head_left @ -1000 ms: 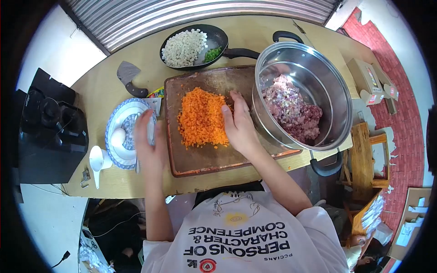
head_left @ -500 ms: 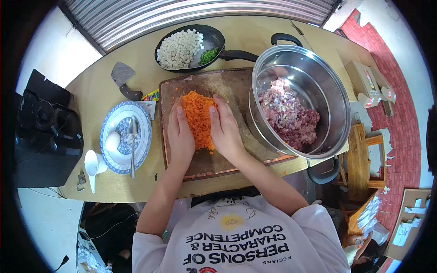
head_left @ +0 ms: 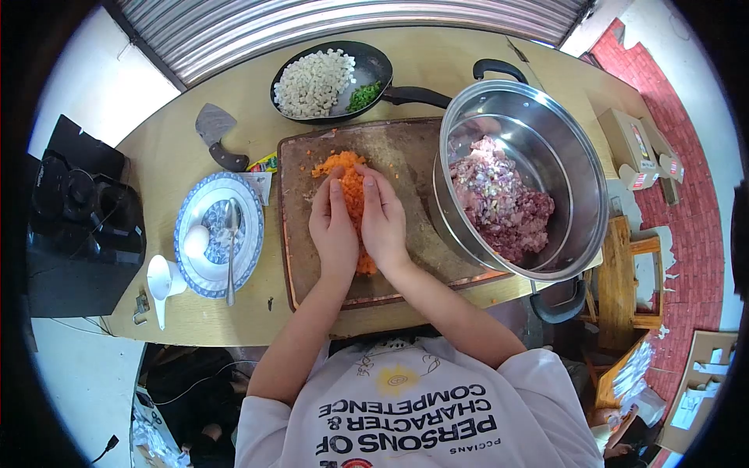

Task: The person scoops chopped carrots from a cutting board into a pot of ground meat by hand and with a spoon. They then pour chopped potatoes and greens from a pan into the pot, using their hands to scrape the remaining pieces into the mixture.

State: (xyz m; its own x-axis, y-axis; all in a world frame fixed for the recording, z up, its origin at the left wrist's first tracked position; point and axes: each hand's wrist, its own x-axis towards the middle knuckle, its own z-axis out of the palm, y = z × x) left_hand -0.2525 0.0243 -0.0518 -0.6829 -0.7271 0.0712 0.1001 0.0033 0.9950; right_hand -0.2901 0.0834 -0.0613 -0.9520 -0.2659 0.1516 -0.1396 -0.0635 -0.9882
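Note:
A heap of finely chopped carrot (head_left: 353, 193) lies on the brown cutting board (head_left: 421, 179), squeezed into a narrow ridge. My left hand (head_left: 334, 230) cups its left side and my right hand (head_left: 383, 226) its right side. The fingers of both hands are curved and pressed inward, the fingertips nearly meeting at the far end. Some carrot spills out beyond the fingertips and a little shows near my wrists. Palms and the middle of the heap are partly hidden. Right of the hands, a large steel pot (head_left: 573, 187) holds ground meat (head_left: 507, 207) with chopped onion on top.
Behind the board is a black frying pan (head_left: 374, 66) with white cubes and chopped greens. A cleaver (head_left: 218, 136) lies at left, above a blue-rimmed plate (head_left: 251, 257) with an egg (head_left: 196, 242) and a spoon (head_left: 232, 249). A white measuring cup (head_left: 160, 281) is nearby.
My hands have drawn closer together, pressing the carrot from a wide heap into a narrower one. Some carrot now lies loose beyond the fingertips. The view has shifted slightly.

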